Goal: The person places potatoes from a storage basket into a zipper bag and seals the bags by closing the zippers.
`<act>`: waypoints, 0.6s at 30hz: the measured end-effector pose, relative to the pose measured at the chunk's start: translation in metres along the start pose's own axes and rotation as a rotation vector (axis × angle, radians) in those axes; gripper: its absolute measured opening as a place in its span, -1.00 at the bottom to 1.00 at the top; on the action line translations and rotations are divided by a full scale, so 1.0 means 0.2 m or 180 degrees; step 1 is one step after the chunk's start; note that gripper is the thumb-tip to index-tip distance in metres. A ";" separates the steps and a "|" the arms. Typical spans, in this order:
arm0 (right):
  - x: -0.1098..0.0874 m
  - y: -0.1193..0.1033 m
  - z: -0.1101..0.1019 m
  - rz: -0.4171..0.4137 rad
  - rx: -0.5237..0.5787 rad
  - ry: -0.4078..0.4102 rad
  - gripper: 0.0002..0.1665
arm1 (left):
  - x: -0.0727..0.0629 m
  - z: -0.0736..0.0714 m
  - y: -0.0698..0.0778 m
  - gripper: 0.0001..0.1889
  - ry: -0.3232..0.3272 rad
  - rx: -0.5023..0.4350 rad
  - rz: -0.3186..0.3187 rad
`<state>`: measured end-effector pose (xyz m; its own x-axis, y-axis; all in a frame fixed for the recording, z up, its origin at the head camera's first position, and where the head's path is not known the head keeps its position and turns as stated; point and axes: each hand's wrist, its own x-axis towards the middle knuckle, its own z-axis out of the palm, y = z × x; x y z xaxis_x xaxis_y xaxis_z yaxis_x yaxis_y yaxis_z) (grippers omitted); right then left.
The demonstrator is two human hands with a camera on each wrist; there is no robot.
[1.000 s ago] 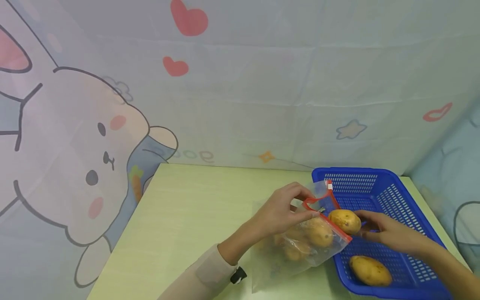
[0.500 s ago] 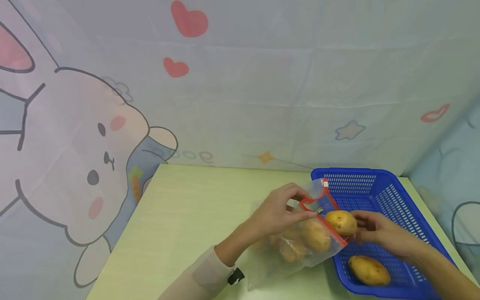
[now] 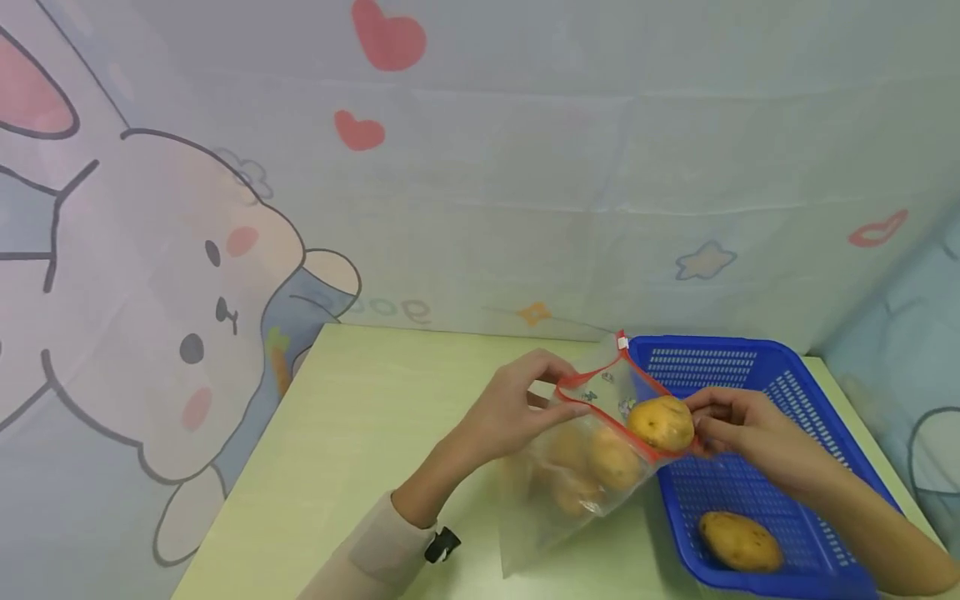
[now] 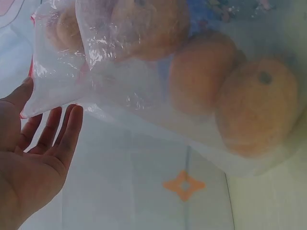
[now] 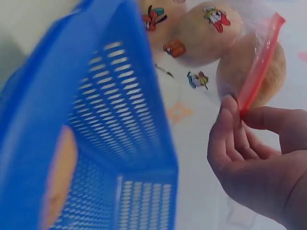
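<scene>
A clear zip bag (image 3: 551,508) with a red zip edge holds several potatoes (image 3: 613,458), seen through its plastic in the left wrist view too. My left hand (image 3: 517,408) grips the near-left part of the bag's mouth between thumb and fingers. One potato (image 3: 662,423) lies in the bag's opening, against the red edge. Beside it my right hand (image 3: 738,429) pinches the right end of the red edge, as the right wrist view shows of thumb and fingertips (image 5: 231,103). Small printed cartoon figures mark the bag.
A blue plastic basket (image 3: 813,417) stands right of the bag, partly under the right arm. Another potato (image 3: 741,542) lies in its near end. The light green table (image 3: 375,400) meets a cartoon-printed backdrop (image 3: 495,250) behind.
The potato at the bag's mouth has moved left, into the opening. My right hand has shifted from the potato to the bag's edge. My left hand and the bag's mouth have moved left and up.
</scene>
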<state>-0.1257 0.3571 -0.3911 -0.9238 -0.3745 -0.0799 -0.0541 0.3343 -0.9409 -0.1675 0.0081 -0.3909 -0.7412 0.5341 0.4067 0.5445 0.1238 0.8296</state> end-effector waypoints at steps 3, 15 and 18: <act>0.03 -0.11 0.03 -0.0062 -0.0290 0.0275 -0.77 | -0.01 -0.04 0.00 -0.67 0.0126 0.0020 0.0086; 0.06 -0.57 -0.06 -0.0602 -0.1087 0.0816 -0.88 | 0.04 -0.19 0.07 -0.73 0.0511 -0.0072 0.0283; 0.08 -0.59 -0.03 -0.0517 -0.1265 0.0928 -0.87 | 0.04 -0.20 0.05 -0.73 0.0502 -0.0075 0.0183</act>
<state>-0.1371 0.3166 -0.2787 -0.9557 -0.2111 0.2051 -0.2929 0.6157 -0.7315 -0.1832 -0.0190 -0.3637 -0.7626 0.4017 0.5071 0.5796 0.0762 0.8113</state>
